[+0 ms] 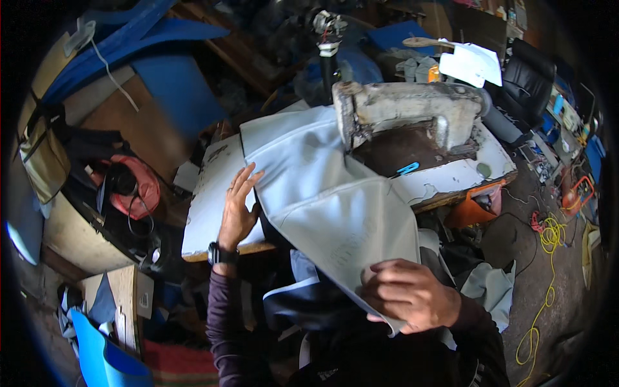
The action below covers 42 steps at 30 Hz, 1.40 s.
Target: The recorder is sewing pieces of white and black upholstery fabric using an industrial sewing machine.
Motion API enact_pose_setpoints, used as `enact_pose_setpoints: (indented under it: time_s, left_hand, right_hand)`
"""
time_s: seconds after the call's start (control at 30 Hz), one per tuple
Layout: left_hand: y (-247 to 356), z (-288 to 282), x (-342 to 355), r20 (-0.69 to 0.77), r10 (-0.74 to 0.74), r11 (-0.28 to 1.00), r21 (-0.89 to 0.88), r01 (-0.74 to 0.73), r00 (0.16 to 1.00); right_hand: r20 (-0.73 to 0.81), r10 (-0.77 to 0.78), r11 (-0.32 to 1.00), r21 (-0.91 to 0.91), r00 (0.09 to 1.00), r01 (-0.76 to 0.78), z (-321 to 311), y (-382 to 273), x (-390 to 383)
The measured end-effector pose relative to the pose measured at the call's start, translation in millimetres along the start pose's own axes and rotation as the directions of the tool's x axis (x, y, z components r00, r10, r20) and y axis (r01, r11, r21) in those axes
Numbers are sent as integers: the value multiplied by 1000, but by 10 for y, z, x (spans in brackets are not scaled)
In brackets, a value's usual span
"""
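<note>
A large piece of pale grey, leather-like fabric with stitched seams drapes from the sewing machine down towards me. Its far part lies on the white table, partly under the machine's needle end. My right hand is closed on the near edge of the fabric, fingers curled over it. At the fabric's left edge, my left hand is raised with fingers stretched out, holding nothing; whether it touches the fabric I cannot tell. Small blue thread snips lie on the machine bed, right of the fabric.
An orange pouch hangs below the table's right edge. Yellow cord trails over the floor at the right. A red bag sits among clutter at the left. Blue sheets lean at the back left, and a black chair stands behind.
</note>
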State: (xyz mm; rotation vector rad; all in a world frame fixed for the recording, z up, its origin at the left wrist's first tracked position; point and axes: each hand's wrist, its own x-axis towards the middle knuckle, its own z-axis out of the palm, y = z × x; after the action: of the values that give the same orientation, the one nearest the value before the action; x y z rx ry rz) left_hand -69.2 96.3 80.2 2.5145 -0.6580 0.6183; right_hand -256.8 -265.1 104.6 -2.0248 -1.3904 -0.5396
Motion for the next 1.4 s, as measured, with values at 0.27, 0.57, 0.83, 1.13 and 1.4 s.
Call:
enact_pose_setpoints:
  time_s: [0.27, 0.57, 0.83, 1.13, 1.4]
  left_hand:
    - [-839, 387, 1199, 134, 474, 869, 89, -487, 870]
    - [-2025, -488, 232, -413, -280, 813, -581, -15, 867]
    - [-576, -1913, -930, -800, -109, 943, -270, -193, 591]
    - [-15, -3754, -1497, -768, 240, 787, 512, 345, 594]
    - [14, -3821, -779, -588, -282, 797, 296, 526, 758]
  right_hand:
    - [-20, 96, 990, -98, 995, -97, -487, -220, -228]
    - [-102, 205, 961, -166, 973, -220, 173, 327, -417]
    - [-774, 349, 921, 180, 528, -345, -874, 466, -10]
    - [-688, -111, 925, -336, 717, -179, -2062, 1019, 833]
    - [-418, 6, 980, -179, 909, -89, -1798, 1468, 1419]
